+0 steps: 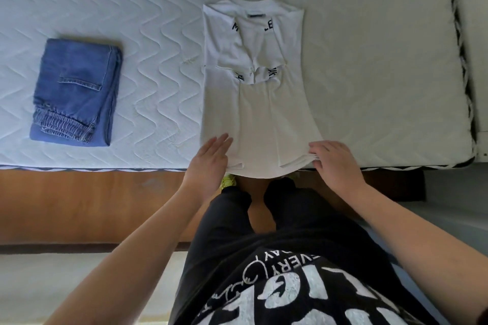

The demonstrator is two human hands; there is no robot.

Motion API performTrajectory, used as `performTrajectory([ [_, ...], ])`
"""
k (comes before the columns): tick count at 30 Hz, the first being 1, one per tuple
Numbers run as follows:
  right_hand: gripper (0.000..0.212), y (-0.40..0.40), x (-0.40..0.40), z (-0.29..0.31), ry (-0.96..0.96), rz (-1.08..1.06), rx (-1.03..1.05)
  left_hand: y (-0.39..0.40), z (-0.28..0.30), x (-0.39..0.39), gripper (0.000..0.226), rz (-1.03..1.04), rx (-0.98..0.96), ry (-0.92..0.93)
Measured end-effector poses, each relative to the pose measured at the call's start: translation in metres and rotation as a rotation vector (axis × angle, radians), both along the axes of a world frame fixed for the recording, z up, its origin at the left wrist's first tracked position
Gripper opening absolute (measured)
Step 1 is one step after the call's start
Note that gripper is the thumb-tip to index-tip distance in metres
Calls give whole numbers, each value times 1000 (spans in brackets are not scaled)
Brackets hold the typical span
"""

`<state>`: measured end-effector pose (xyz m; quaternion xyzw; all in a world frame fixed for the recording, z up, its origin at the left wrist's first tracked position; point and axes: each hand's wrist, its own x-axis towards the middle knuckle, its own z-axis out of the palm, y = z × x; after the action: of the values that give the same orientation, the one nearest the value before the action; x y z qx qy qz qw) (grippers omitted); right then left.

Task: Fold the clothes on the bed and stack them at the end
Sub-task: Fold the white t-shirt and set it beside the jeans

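Clothes lie on a bed whose white quilted mattress fills the upper half of the view, with a zigzag trim along its near and right edges. A wooden bed frame runs below the near edge.

White T-shirt: lies flat near the right half of the mattress, collar away from the person, both sides folded inward to form a long narrow panel. Black lettering shows on the folded-in sleeves. The hem hangs slightly over the near edge of the mattress.

Blue jeans: folded into a compact rectangle, well apart from the T-shirt on its left, with a back pocket and an elastic cuff facing up.

Left hand: fingers straight and together, resting at the T-shirt's near left corner.

Right hand: fingers curled, pinching the layered hem at the near right corner.
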<state>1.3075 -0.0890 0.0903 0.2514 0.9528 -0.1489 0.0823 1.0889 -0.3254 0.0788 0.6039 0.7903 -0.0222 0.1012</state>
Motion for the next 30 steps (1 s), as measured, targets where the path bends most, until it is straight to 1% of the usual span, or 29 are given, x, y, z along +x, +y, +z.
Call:
performTrajectory([
  [1,22,-1,2,6,-33,3,-12,1,9,2,25,-36,2,-34],
  [3,27,-2,7,16,-69,32,-16,1,21,6,38,-10,-164,-104],
  [5,42,-2,15,25,-57,66,-58,-4,29,8,56,0,-345,-125],
  [7,52,-2,25,34,-55,115,-101,-7,40,10,69,-49,-367,-124],
  [9,52,-4,31,42,-85,186,-150,-11,50,17,74,-114,-358,-162],
  [11,45,-7,36,52,-98,249,-171,-16,59,25,73,-167,-342,-206],
  [13,31,-10,41,61,-62,300,-169,-21,67,30,69,-201,-338,-246],
  [15,15,-14,45,71,-76,326,-164,-27,73,33,67,-188,-328,-291],
  [16,12,-16,46,74,-81,332,-162,-30,76,35,66,-162,-328,-313],
  [19,23,-16,45,73,-155,312,-184,-37,77,35,55,-55,-348,-372],
  [21,30,-12,39,72,-184,274,-240,-36,74,28,51,-8,-347,-392],
  [25,27,9,13,74,-114,142,-382,-12,66,-8,44,42,-290,-456],
  [27,30,27,-8,75,-82,128,-413,9,62,-33,44,52,-270,-492],
  [30,30,58,-45,71,-105,136,-443,48,56,-73,46,85,-267,-547],
])
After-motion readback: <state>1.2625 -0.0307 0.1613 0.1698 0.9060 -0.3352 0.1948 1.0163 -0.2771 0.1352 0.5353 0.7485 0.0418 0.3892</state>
